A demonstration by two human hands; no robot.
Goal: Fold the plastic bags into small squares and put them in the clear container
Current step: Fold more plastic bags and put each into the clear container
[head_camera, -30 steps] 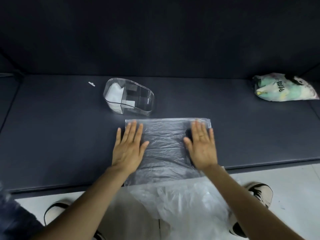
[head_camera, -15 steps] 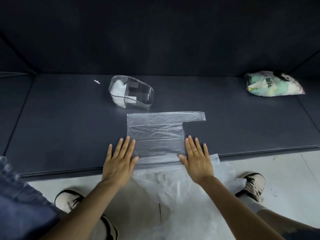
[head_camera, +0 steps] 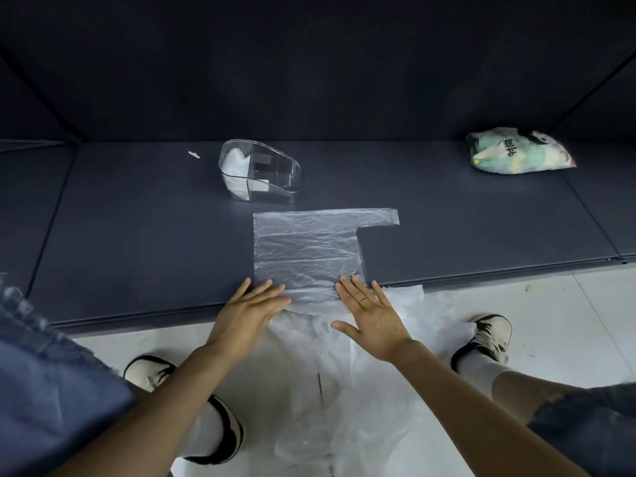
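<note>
A clear plastic bag lies flat on the dark table, one handle strip pointing right at its far edge. Its near part hangs over the table's front edge towards the floor. My left hand lies flat with straight fingers at the bag's near left side by the table edge. My right hand, a ring on one finger, is flat with spread fingers on the bag's near right side. The clear container stands beyond the bag, with white folded plastic in its left compartment.
A printed bag stuffed with plastic bags lies at the table's far right. A small white scrap lies left of the container. Dark walls close the back and sides. My knees and shoes are below the table edge, over a white floor.
Both hands slid towards me along the bag, from its middle to the table's front edge. The handle strip at the bag's far right came into sight.
</note>
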